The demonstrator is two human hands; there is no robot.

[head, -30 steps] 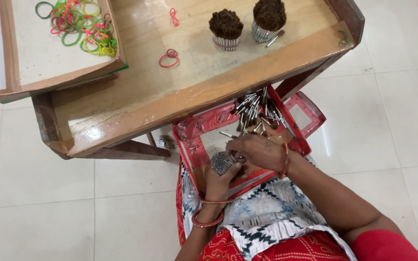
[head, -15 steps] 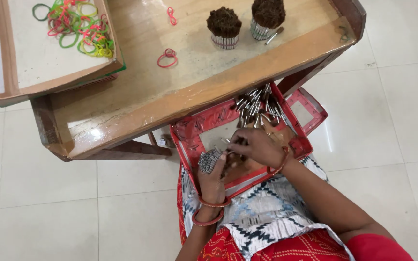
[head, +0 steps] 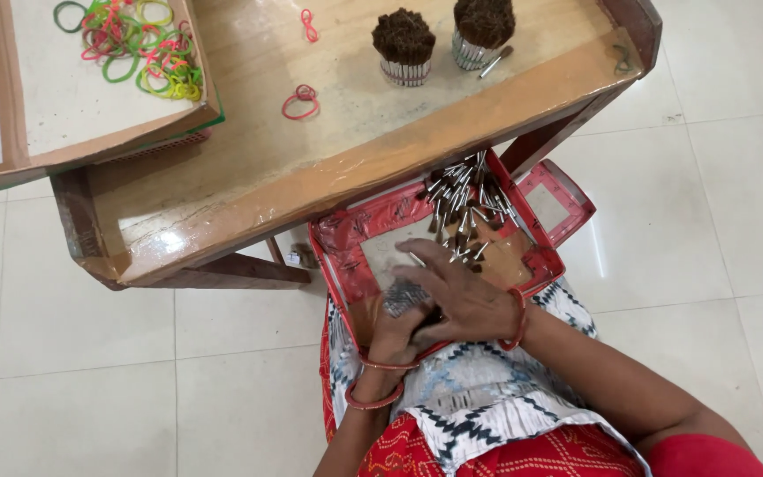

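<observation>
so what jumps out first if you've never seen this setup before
Probably the two hands low in the middle: the left hand grips a tight bundle of small silvery sticks, and the right hand lies over it, above a red tray on the lap. Loose sticks lie piled at the tray's far end. On the wooden table above, two finished bundles stand upright, with bright rubber bands in a box at its left.

Right hand (head: 465,300) now over bundle (head: 404,296)

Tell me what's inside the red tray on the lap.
The red tray holds loose thin silver-tipped sticks heaped at its far end. The left hand grips a bundle; the right hand covers the tray's near part.
</observation>
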